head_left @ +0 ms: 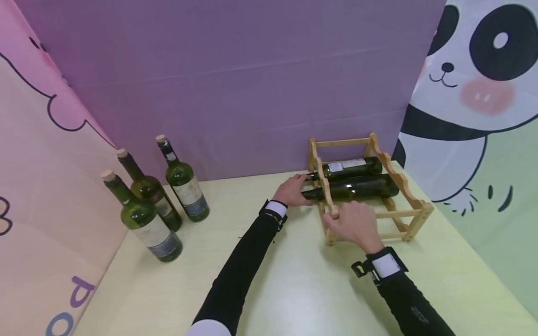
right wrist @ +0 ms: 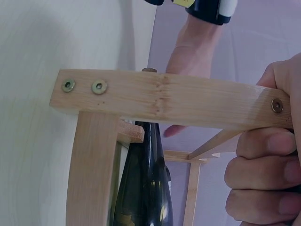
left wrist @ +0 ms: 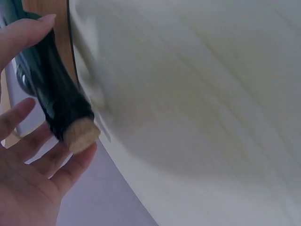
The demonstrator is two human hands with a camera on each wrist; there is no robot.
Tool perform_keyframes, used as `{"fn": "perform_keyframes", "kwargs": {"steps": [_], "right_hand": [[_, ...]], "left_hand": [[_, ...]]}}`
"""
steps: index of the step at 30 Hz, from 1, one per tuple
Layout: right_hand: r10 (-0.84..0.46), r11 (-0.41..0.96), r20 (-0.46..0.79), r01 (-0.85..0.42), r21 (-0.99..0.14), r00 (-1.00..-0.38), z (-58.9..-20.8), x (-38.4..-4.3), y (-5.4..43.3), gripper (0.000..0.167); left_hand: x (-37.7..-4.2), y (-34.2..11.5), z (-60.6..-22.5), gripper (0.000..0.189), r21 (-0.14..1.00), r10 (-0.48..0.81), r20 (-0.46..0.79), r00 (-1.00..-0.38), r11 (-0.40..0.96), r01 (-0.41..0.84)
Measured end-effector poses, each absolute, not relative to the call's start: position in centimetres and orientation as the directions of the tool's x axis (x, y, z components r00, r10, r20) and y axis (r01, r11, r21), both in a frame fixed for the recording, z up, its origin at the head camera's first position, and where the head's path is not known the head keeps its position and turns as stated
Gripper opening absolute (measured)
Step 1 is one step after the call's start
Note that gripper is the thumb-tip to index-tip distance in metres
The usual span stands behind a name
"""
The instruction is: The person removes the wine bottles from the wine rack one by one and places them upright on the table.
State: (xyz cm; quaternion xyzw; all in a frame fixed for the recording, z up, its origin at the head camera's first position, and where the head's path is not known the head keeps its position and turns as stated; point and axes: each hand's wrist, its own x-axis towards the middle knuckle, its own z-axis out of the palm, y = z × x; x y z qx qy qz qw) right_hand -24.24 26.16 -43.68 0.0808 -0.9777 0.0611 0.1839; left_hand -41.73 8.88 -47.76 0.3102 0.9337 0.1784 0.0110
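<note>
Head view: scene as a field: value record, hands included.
surface: pale table
rack: wooden rack, right side of the table
racked: two bottles, lying side by side, necks leftward
standing: three corked bottles, upright, left side of the table
left hand: at the racked bottles' necks, fingers spread
right hand: grips the rack's near top corner

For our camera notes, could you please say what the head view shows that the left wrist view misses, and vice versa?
Only the head view shows three standing bottles, the panda picture and the right grip. Only the left wrist view shows the cork of a lying bottle and the palm of the left grip. Both show the left grip, a lying bottle, some of the rack and the table.
</note>
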Motion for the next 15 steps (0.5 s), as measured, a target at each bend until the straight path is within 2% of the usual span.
{"fn": "perform_keyframes", "kwargs": {"steps": [7, 13, 15], "right_hand": [[-0.137, 0.98, 0.385, -0.182, -0.084, -0.913, -43.7, -24.2, 26.2, 0.062], [-0.127, 0.979, 0.372, -0.175, -0.099, -0.92, -43.7, -24.2, 26.0, 0.061], [-0.12, 0.98, 0.368, -0.169, -0.105, -0.922, -43.6, -24.2, 26.0, 0.061]], "left_hand": [[-41.8, 10.9, -48.3, 0.068, 0.229, 0.596, 0.075, -0.799, 0.77, 0.596], [-41.3, 11.8, -48.0, 0.038, 0.118, 0.616, 0.079, -0.783, 0.775, 0.621], [-41.3, 12.1, -48.0, 0.035, 0.093, 0.614, 0.076, -0.786, 0.78, 0.618]]}}
